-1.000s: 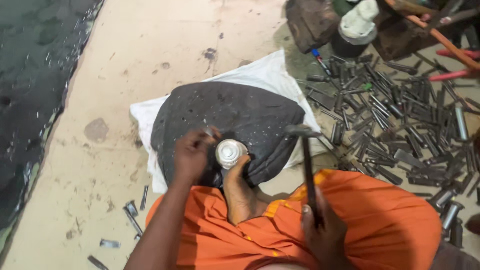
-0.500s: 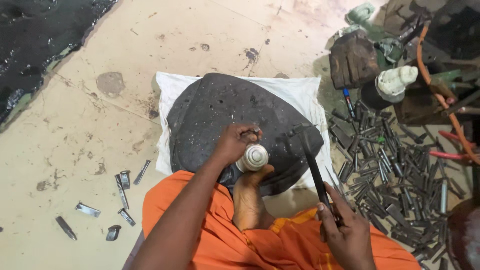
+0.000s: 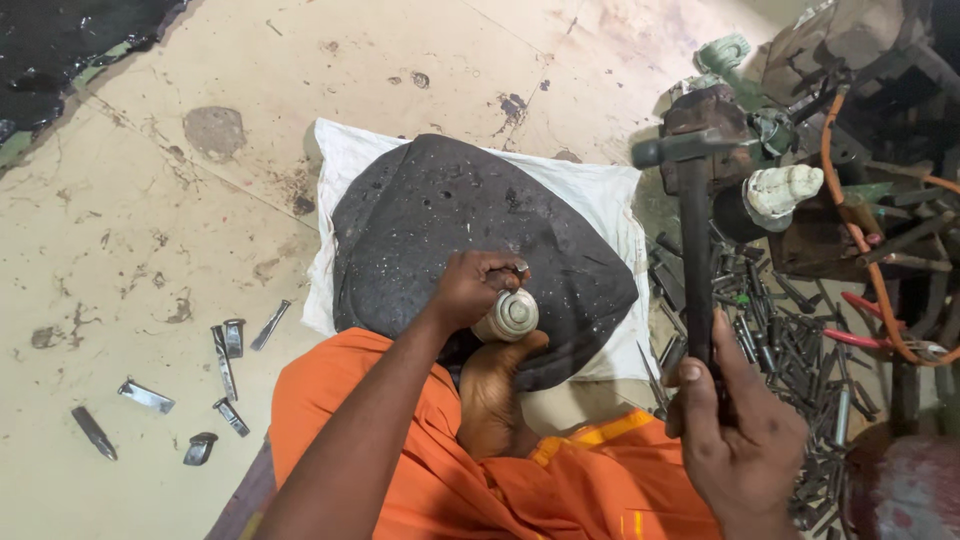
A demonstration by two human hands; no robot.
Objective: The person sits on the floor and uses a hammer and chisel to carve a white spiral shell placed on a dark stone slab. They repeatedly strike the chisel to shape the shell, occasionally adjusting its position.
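On the floor: dark stone (image 3: 440, 220) over white sack (image 3: 600, 195)
Left hand (image 3: 472, 290): clamped on pale shell (image 3: 508, 316) – braced on stone by a foot (image 3: 495, 390)
Right hand (image 3: 740, 435): gripping raised hammer (image 3: 693, 230)
Alongside: scattered metal tools (image 3: 790, 340)

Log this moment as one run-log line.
left hand: holds chisel tip on white conch shell | shell: on dark stone, braced by foot | right hand: grips raised hammer
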